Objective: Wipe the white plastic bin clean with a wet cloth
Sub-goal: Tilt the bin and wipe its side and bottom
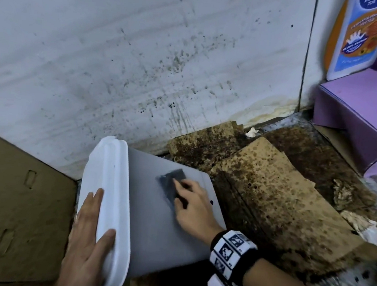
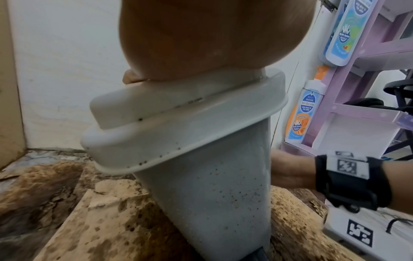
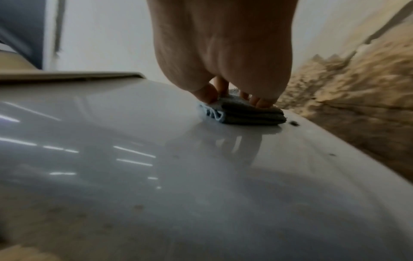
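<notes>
Cloth (image 1: 171,183) pressed on tilted bin (image 1: 155,232)
The cloth is pinned against the bin's side by the right hand (image 1: 193,207), fingers bent around it; the white lid (image 1: 113,181) is pressed by the flat left hand (image 1: 90,237), above stained cardboard (image 1: 270,198)

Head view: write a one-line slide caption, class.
Left hand rests on the white lid of a tilted grey bin; right hand holds a folded cloth against its side.
</notes>
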